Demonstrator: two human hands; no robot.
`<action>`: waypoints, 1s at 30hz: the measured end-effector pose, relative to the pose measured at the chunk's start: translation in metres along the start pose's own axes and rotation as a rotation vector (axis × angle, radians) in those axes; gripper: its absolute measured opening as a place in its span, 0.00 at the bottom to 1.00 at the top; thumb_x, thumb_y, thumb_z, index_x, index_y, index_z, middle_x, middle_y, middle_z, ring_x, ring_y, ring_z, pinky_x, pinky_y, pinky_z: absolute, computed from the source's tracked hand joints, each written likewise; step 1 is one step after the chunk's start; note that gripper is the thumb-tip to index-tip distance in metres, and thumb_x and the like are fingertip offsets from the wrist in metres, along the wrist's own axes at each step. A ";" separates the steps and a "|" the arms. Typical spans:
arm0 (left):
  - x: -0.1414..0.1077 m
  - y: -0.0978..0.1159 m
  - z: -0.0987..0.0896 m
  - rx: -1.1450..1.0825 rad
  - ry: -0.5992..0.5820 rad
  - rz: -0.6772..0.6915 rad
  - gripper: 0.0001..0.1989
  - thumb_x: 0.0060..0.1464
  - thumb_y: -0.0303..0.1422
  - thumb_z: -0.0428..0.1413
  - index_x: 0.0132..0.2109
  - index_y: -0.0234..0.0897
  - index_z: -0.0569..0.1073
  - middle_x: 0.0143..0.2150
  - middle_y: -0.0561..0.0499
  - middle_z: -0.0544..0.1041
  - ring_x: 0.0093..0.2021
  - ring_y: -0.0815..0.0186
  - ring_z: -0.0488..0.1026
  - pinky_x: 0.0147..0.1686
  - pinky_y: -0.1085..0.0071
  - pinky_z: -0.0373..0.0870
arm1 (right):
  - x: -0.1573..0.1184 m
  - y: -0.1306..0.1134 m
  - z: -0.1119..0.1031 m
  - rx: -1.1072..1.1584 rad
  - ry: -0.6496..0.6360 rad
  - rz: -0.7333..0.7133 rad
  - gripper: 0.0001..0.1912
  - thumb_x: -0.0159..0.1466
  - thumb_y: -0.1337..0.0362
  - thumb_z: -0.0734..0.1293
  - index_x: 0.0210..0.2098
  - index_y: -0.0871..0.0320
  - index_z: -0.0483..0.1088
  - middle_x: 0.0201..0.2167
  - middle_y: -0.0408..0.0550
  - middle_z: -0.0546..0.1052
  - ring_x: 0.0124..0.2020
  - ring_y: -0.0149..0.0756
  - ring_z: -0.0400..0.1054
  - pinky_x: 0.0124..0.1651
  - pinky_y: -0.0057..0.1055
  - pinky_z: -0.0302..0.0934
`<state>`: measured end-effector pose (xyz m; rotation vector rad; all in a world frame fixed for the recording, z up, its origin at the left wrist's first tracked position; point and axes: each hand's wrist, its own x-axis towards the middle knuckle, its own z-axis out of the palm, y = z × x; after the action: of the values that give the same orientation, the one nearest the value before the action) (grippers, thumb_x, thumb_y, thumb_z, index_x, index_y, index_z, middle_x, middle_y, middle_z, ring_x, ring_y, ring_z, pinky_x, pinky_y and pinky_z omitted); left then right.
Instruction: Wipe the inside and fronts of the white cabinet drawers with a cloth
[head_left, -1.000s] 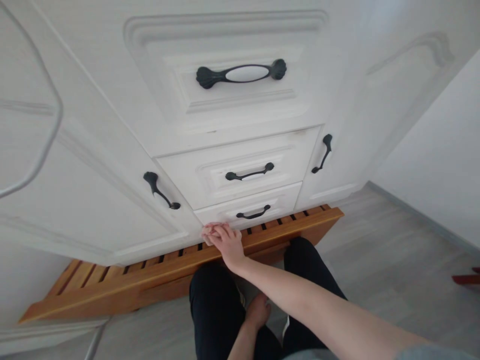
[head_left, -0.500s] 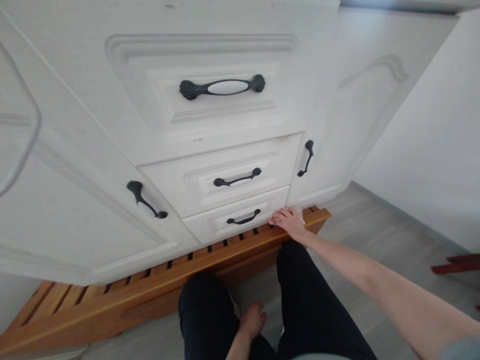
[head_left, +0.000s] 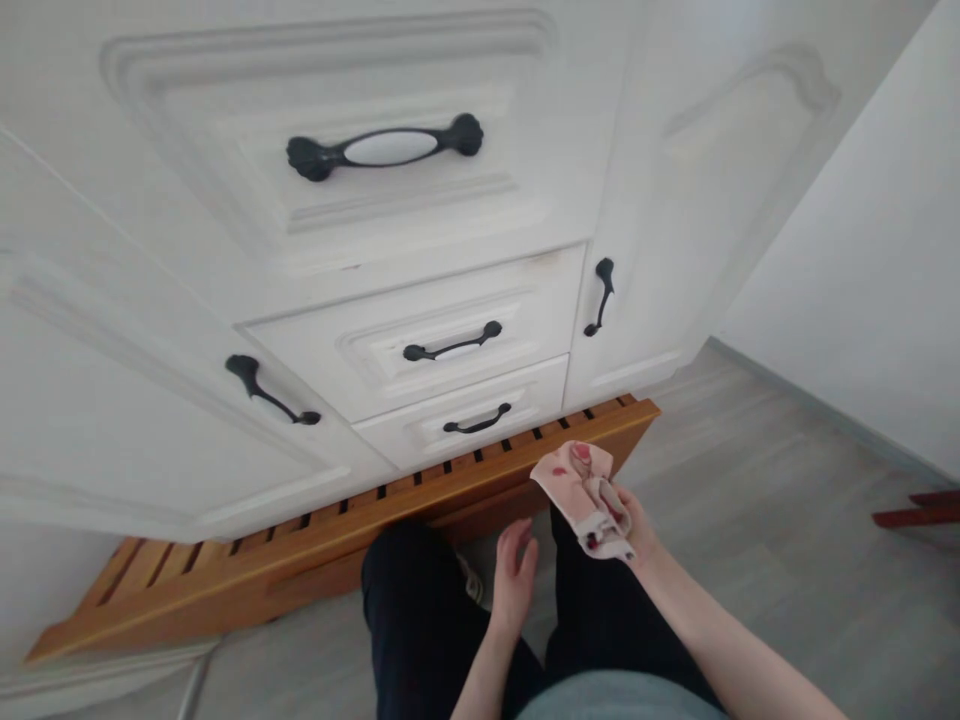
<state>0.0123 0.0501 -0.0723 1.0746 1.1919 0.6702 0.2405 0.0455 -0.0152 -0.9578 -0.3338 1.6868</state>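
A folded pink cloth with red spots is held in my right hand, above my right knee and just in front of the slatted wooden bench. The cloth covers most of the fingers. My left hand hangs between my knees, its fingers slightly curled and apart, with nothing in it. Beyond the cloth stands the white cabinet. Its bottom drawer is closed and has a dark curved handle.
The slatted wooden bench runs along the cabinet's foot, close to my knees. More dark handles stick out from the upper drawers and side doors. A white wall rises at the right, and dark red wooden legs show at the right edge.
My right hand has drawn back from the bench edge below the drawers toward me, lifting the pink cloth. My left hand has risen a little. The view has shifted slightly.
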 end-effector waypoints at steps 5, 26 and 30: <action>-0.029 0.054 0.017 -0.366 -0.080 -0.011 0.34 0.61 0.60 0.45 0.62 0.42 0.71 0.67 0.43 0.69 0.68 0.53 0.64 0.63 0.56 0.66 | -0.007 0.018 0.027 0.209 -0.083 0.191 0.09 0.56 0.58 0.66 0.28 0.57 0.73 0.26 0.47 0.79 0.33 0.41 0.75 0.45 0.38 0.70; -0.056 0.094 -0.026 -0.903 -0.172 -0.227 0.30 0.56 0.49 0.60 0.59 0.37 0.73 0.62 0.44 0.75 0.66 0.51 0.68 0.67 0.55 0.62 | -0.028 -0.010 0.065 -0.104 -0.110 0.251 0.19 0.63 0.57 0.71 0.51 0.59 0.74 0.49 0.53 0.81 0.53 0.43 0.75 0.65 0.41 0.62; -0.050 0.090 -0.036 -0.754 -0.013 -0.215 0.23 0.50 0.43 0.66 0.50 0.35 0.78 0.51 0.44 0.82 0.57 0.52 0.76 0.63 0.56 0.68 | -0.024 -0.013 0.063 -0.151 -0.114 0.247 0.22 0.62 0.58 0.73 0.53 0.58 0.73 0.51 0.53 0.80 0.51 0.42 0.76 0.63 0.42 0.63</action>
<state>-0.0250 0.0518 0.0303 0.3132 0.9021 0.8439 0.2045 0.0437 0.0429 -1.0498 -0.4384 1.9687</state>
